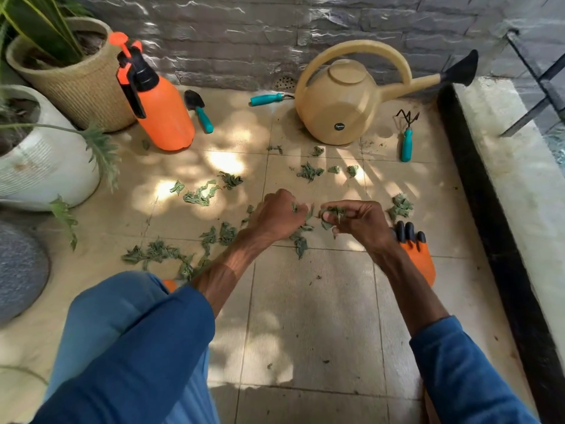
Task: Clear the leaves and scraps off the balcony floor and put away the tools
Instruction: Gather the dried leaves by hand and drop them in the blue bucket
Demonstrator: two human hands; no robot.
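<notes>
Leaves [159, 255] lie in crumpled green scraps across the tiled balcony floor [305, 316], thickest to my left and straight ahead, with a few more up near the watering can [339, 108]. My left grip [279, 214] is curled into a fist over some of them. Only a sliver of green shows between the fingers, so how much it holds is hidden. My right grip [357, 220] pinches a small bunch of leaves between thumb and fingertips, just beside the left.

An orange glove [420, 261] with black claw tips lies on the floor under my right forearm, which covers part of it. Another orange bit [169, 284] peeks out by my left sleeve; I cannot tell what it is. A teal-handled tool [267, 98] has its head hidden behind the can. The trowel [200, 113] lies beside the orange sprayer [165, 111], and the hand rake [406, 145] lies right of the can.
</notes>
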